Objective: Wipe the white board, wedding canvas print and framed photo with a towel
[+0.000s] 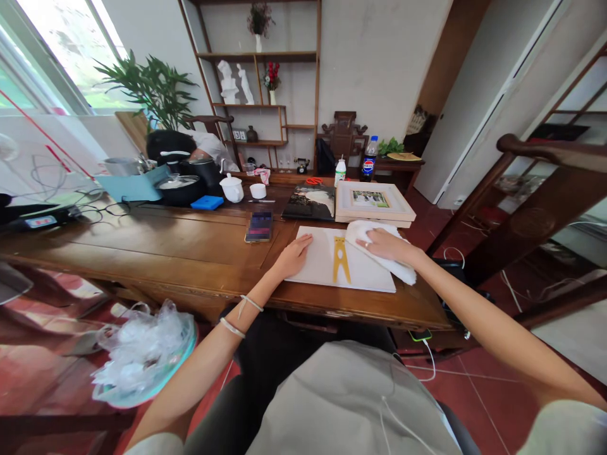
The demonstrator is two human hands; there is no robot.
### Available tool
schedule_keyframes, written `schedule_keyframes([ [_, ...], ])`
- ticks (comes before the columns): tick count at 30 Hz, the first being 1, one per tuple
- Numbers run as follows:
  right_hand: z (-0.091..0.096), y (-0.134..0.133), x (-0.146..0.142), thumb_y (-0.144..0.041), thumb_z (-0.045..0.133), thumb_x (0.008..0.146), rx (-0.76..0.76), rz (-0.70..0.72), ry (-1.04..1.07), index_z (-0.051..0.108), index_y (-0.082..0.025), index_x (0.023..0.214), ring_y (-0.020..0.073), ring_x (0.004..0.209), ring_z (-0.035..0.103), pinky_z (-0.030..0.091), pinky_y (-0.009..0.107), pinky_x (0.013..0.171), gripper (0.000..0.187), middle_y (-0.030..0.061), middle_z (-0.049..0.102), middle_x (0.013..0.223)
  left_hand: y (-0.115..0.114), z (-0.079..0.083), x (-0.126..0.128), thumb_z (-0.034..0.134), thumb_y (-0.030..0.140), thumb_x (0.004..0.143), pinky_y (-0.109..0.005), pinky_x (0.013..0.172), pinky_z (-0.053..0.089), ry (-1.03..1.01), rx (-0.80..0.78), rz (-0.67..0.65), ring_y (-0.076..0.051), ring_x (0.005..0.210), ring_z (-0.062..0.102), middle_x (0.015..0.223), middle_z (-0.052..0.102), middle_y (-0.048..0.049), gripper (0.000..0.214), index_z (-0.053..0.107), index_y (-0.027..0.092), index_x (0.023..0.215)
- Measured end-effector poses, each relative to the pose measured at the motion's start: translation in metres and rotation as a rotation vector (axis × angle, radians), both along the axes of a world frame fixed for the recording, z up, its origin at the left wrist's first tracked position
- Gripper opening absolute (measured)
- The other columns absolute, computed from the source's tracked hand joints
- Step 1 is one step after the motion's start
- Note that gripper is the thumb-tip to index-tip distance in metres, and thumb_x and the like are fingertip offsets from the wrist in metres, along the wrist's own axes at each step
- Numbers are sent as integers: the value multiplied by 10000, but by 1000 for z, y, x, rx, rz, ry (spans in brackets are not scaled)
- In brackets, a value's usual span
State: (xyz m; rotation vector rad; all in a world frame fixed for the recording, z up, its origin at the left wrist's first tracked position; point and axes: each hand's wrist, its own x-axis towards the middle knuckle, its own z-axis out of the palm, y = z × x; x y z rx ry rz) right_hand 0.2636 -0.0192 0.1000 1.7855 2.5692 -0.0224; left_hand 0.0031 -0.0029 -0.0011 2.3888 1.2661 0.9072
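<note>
A white picture frame lies face down (322, 265) on the wooden table (165, 246), with a gold-coloured stand (340, 258) on its back. My left hand (294, 254) rests flat on the frame's left edge, fingers stretched out. My right hand (386, 243) presses a white cloth (379, 249) onto the frame's right side, fingers spread over the cloth. Just behind lie a second white frame with a photo (374, 202) and a dark photo print (310, 203).
A phone (258, 226) lies left of the frame. Farther back stand a white teapot (232, 188), a cup (258, 190), black pots (183, 183), a cola bottle (368, 159) and a white bottle (340, 172). A bin with plastic bags (142, 354) sits on the floor at left.
</note>
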Motion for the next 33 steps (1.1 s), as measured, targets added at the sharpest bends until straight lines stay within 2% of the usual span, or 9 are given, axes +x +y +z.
schedule_keyframes([
  [6,8,-88,5,-345,383,907,-109,148,-20,615,-156,863,255,905,580,406,332,834,303,138,623,963,0,0,0,308,162,864,-379,1124,273,-5,-3,3,-190,1306,391,1367,482,-74,453,512,128,1266],
  [9,14,-111,7,-396,389,894,-186,191,16,603,-187,829,242,904,581,418,316,814,306,112,615,1001,-1,1,0,305,168,869,-371,1124,271,-2,-3,3,-185,1310,385,1373,475,-72,450,511,129,1268],
  [11,15,-104,12,-437,404,877,-197,178,-5,589,-186,803,242,864,587,431,311,773,320,110,618,955,-1,2,0,306,165,869,-357,1127,266,7,-4,8,-182,1311,383,1374,472,-83,452,508,112,1270],
  [14,12,-68,19,-417,434,859,-151,136,-44,580,-167,791,236,799,592,435,304,730,297,123,621,904,-2,3,0,310,157,864,-357,1129,264,7,-9,12,-183,1307,388,1371,474,-86,455,507,108,1270],
  [20,-4,-4,19,-348,409,883,-17,13,-28,587,-109,921,251,906,584,419,298,775,300,160,623,974,-1,1,0,317,163,864,-370,1126,268,-11,-10,10,-183,1307,390,1368,480,-69,450,514,135,1268],
  [23,-9,-13,13,-300,415,877,1,68,-45,596,-96,923,272,994,551,396,320,841,276,174,618,995,-1,0,0,309,160,865,-367,1124,268,2,-5,10,-178,1308,387,1371,477,-70,453,512,134,1268],
  [28,2,-74,6,-264,450,837,-63,233,-55,605,-136,803,262,960,565,396,317,843,204,159,612,1027,-2,3,0,287,175,877,-355,1124,263,28,-22,24,-171,1320,368,1385,461,-66,454,501,140,1276],
  [31,8,-97,10,-326,461,836,-135,189,17,585,-162,784,235,882,577,416,300,786,212,116,614,951,-4,5,1,286,173,877,-353,1122,262,39,-39,29,-175,1326,357,1390,454,-75,457,495,124,1280],
  [33,6,-95,14,-395,451,847,-142,96,80,569,-166,787,221,825,574,427,294,738,265,98,604,891,-4,5,1,284,171,878,-356,1122,262,43,-38,31,-176,1327,355,1391,452,-80,457,492,116,1282],
])
